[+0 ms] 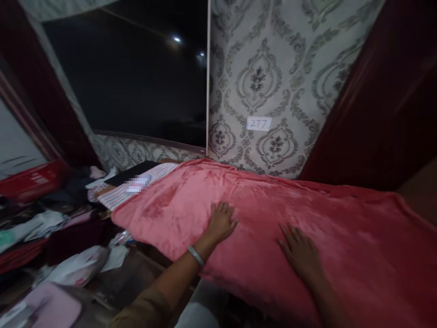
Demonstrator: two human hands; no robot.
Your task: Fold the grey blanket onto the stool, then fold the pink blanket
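Note:
A pink plush blanket lies spread over a long raised surface, its front edge hanging down. My left hand rests flat on the middle of it, fingers apart, with a silver bangle on the wrist. To the right, my right hand also lies on the blanket with its fingers spread. Neither hand holds anything. Soft creases and darker brushed patches show in the pile. Whatever supports the blanket is mostly hidden beneath it.
Left of the blanket lie a striped cloth and a black flat item. Clothes and bags crowd the lower left, with a pink item nearest. Behind are a large television and patterned wallpaper bearing a paper label.

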